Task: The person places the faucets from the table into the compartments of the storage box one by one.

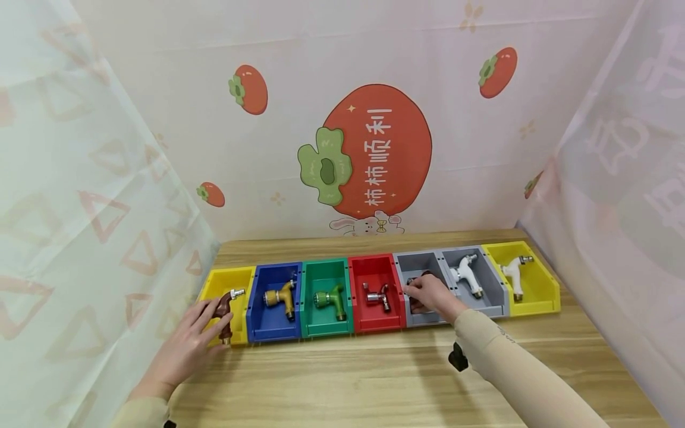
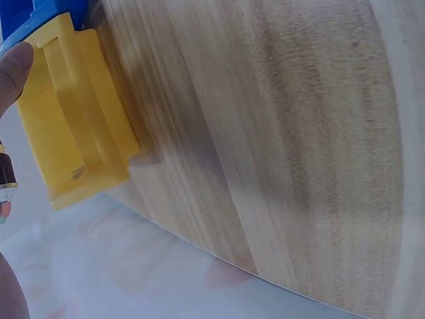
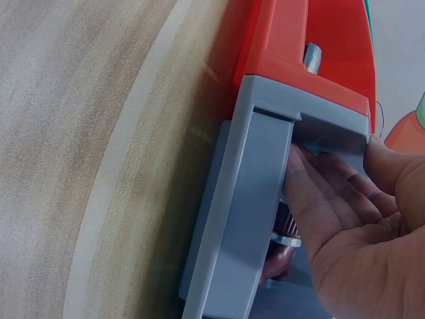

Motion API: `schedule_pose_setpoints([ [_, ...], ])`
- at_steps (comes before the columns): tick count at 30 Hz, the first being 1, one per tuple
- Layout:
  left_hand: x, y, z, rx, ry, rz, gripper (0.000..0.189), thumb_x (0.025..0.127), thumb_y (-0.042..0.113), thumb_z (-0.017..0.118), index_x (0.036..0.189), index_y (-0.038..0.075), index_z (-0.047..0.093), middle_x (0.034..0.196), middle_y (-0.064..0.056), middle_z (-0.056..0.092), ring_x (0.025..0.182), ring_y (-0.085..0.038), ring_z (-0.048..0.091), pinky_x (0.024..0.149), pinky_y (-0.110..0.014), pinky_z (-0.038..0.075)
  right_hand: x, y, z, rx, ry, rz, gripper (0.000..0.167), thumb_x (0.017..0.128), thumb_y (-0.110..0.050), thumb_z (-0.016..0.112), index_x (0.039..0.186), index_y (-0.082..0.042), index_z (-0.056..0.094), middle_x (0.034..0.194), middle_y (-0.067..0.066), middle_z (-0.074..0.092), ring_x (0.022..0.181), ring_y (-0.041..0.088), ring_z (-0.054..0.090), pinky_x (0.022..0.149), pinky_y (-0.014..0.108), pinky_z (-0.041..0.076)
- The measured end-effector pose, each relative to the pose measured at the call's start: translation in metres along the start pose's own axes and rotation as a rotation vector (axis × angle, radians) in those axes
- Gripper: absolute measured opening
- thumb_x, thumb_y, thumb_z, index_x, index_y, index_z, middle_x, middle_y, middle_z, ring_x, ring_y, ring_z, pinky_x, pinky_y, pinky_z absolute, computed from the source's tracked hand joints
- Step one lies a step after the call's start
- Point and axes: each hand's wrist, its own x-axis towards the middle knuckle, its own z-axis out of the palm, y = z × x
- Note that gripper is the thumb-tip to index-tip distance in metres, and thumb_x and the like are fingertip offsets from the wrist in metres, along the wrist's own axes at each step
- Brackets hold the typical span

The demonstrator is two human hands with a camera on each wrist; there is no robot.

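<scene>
At the left end of the row, my left hand (image 1: 189, 342) holds a dark brown faucet (image 1: 226, 309) with a silver spout tip, over the yellow bin (image 1: 235, 277). The left wrist view catches only a small piece of that faucet (image 2: 6, 174) at the edge. My right hand (image 1: 434, 293) reaches into the left grey bin (image 1: 417, 260), its fingers extended and lightly bent. Beneath those fingers another brown faucet (image 3: 282, 249) with a ribbed, silver-ringed part lies in the bin, partly hidden. My right thumb is by the wall beside the red bin.
Between my hands, faucets lie in the bins: a yellow one (image 1: 285, 298) in blue, a green one (image 1: 334, 300) in green, a small silver one (image 1: 377, 297) in red. White faucets (image 1: 469, 276) occupy the right grey and right yellow bins. Printed cloth walls surround the wooden table (image 1: 342, 380).
</scene>
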Motion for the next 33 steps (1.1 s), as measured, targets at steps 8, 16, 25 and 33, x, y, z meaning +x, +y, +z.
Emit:
schedule_pose_setpoints([
  [8,0.004,-0.006,0.002,0.036,-0.061,-0.031,0.071,0.104,0.062,0.039,0.119,0.003,0.075,0.133,-0.034,0.059,0.113,-0.051,0.055,0.113,-0.049,0.035,0.0,0.001,0.0,-0.008,-0.003,-0.001,0.025,0.105,-0.022,0.061,0.096,0.0,0.069,0.09,0.015,0.065,0.077,0.024,0.069,0.068,0.036,0.062],
  [16,0.003,-0.011,0.008,0.052,-0.055,-0.039,0.071,0.104,0.063,0.04,0.12,0.004,0.075,0.133,-0.033,0.059,0.112,-0.05,0.056,0.111,-0.051,0.037,-0.002,-0.002,0.0,-0.009,-0.002,-0.005,0.024,0.105,-0.022,0.061,0.097,-0.001,0.07,0.09,0.014,0.063,0.076,0.024,0.068,0.067,0.035,0.062],
  [25,0.0,-0.015,0.01,0.069,-0.08,-0.063,0.076,0.103,0.067,0.036,0.119,0.004,0.075,0.131,-0.032,0.06,0.111,-0.05,0.056,0.099,-0.053,0.041,-0.004,0.0,0.002,-0.003,-0.005,-0.016,0.032,0.105,-0.022,0.061,0.081,0.0,0.061,0.079,0.015,0.06,0.072,0.025,0.066,0.065,0.035,0.061],
  [33,-0.002,-0.019,0.015,0.063,-0.078,-0.068,0.078,0.101,0.069,0.036,0.117,0.003,0.075,0.13,-0.033,0.06,0.109,-0.05,0.056,0.094,-0.06,0.045,-0.003,0.0,0.003,-0.013,0.017,-0.014,0.033,0.105,-0.023,0.061,0.08,-0.002,0.062,0.078,0.013,0.059,0.072,0.024,0.066,0.066,0.035,0.061],
])
